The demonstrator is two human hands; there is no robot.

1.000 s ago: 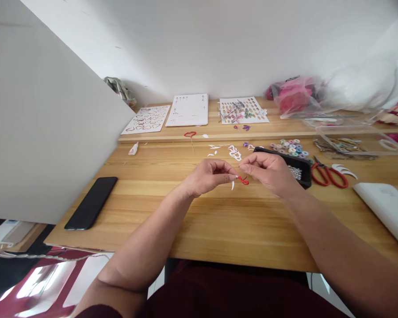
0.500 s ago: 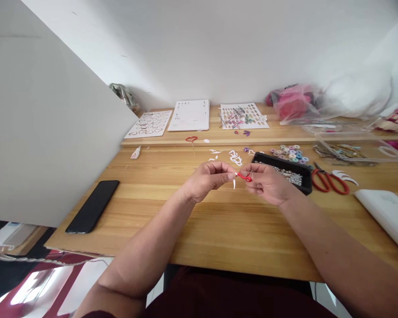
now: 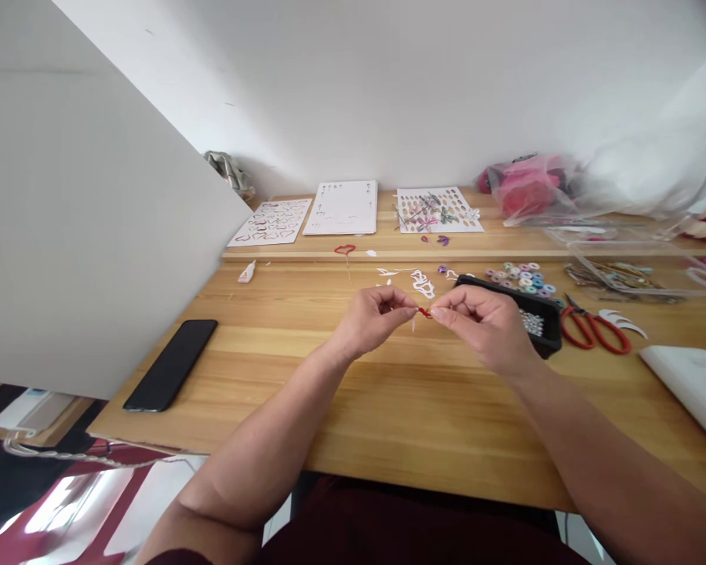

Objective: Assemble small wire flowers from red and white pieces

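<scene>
Both my hands meet above the middle of the wooden table [image 3: 388, 408]. My left hand [image 3: 376, 318] pinches one end of a small red paper strip [image 3: 424, 313] between thumb and fingers. My right hand [image 3: 482, 322] pinches the other end, fingertips almost touching those of the left. Only a short bit of the red strip shows between the fingers. A small white paper piece [image 3: 413, 323] hangs or lies just below the fingertips; I cannot tell which.
A black tray [image 3: 541, 318] of small silvery parts sits behind my right hand, red scissors [image 3: 594, 331] to its right. White paper cutouts [image 3: 420, 282], coloured paper coils [image 3: 526, 276], a glue tube [image 3: 247, 272], a black phone [image 3: 172, 364] and printed sheets [image 3: 341, 208] lie around.
My right hand has closed in on the red strip, so less of it shows than before. The view shifted slightly; both hands stay in the same spot over the table.
</scene>
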